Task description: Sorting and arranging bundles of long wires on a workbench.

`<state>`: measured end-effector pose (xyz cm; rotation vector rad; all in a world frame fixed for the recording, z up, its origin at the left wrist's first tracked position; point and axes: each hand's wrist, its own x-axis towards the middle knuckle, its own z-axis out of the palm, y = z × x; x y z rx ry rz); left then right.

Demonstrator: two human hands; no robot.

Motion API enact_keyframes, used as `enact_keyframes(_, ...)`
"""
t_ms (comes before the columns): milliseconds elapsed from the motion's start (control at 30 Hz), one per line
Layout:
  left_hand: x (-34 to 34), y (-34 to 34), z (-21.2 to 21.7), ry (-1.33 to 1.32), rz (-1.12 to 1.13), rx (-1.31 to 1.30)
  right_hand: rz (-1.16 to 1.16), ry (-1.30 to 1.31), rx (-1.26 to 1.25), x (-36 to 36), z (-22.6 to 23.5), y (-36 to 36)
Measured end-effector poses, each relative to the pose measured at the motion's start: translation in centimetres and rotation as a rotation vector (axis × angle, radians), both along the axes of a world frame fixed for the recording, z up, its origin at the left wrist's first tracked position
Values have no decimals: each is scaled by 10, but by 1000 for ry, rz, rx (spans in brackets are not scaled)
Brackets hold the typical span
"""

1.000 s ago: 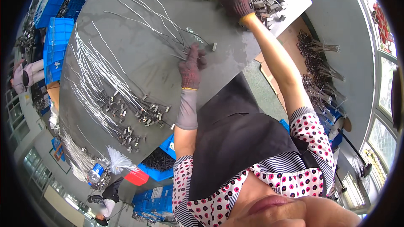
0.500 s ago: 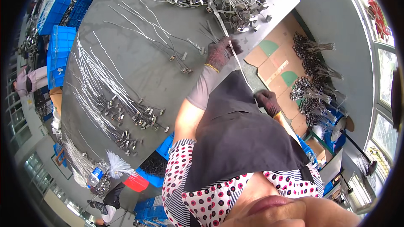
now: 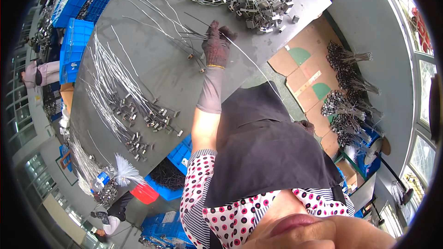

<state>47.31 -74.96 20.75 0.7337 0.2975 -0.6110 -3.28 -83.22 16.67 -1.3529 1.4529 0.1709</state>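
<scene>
My left hand (image 3: pixel 217 46), in a dark reddish glove and a grey sleeve cover, is closed over the table. A long thin white cable (image 3: pixel 253 61) runs from its fingers down to the right. Several thin dark strands (image 3: pixel 193 31) stick out on the hand's left side; whether it grips them too is unclear. Low at the right edge of my black apron is my right hand (image 3: pixel 306 127), also gloved and mostly hidden by the apron. The cable stretches straight to it. Beside my left hand lie a few loose cables (image 3: pixel 168 30) with small metal connectors.
A big pile of cables with boxy metal connectors (image 3: pixel 265 11) covers the table's far end. Another bundle (image 3: pixel 113 92) spreads over the left of the grey table (image 3: pixel 152 69). Blue crates (image 3: pixel 76 48) stand beyond. Cable bundles (image 3: pixel 346 76) rest by cardboard (image 3: pixel 295 71) at right.
My left hand has moved left over the table, drawing the cable with it. My right hand has come down and nearer to me, now mostly behind the apron.
</scene>
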Motion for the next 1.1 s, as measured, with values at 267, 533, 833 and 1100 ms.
enact_keyframes(267,-36,19,-16,25,-120,83,184,-110,-33,126,24,-29)
enact_keyframes(533,-86,15,0,-197,-403,398,134,-509,80,341,68,-33)
enact_keyframes(833,-28,50,-25,-326,-327,556,831,-364,-504,486,66,-13)
enact_keyframes(1100,2,122,-8,-131,-171,653,547,-245,-955,594,70,-78)
